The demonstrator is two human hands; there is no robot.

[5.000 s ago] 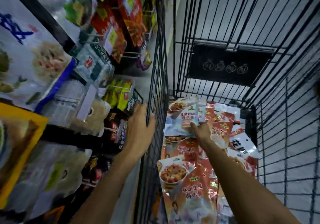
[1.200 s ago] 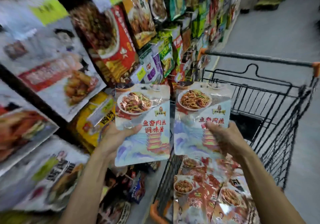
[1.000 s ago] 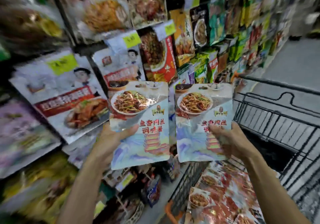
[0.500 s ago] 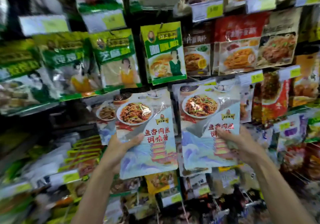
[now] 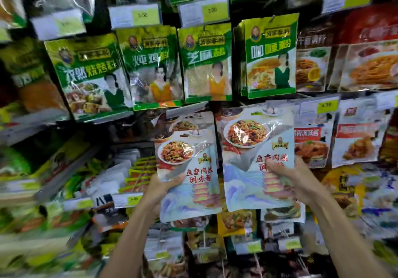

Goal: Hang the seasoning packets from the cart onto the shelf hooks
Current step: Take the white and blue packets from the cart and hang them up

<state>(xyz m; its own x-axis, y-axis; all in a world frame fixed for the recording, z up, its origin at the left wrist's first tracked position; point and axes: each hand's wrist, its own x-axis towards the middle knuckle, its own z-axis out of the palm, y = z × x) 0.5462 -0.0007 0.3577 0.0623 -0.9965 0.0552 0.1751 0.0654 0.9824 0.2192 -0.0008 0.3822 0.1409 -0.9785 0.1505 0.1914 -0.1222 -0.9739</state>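
Note:
I hold two identical seasoning packets, pale blue with a noodle-dish picture and red lettering, upright in front of the shelf. My left hand [image 5: 160, 188] grips the left packet [image 5: 189, 165] at its lower left edge, thumb across the front. My right hand [image 5: 295, 180] grips the right packet [image 5: 252, 155] at its right side, fingers over the red lettering. Behind the left packet hang matching packets [image 5: 187, 124] of the same design on the shelf. The cart is out of view.
A row of green seasoning packets [image 5: 206, 64] hangs right above the ones I hold, under yellow price tags [image 5: 202, 10]. Red and white packets [image 5: 357, 135] hang to the right. More packets fill the lower hooks [image 5: 237, 221] and the blurred left side.
My view has swung from the cart to face the shelf straight on. Both hands have carried the packets closer to the shelf, the right one slightly higher than before.

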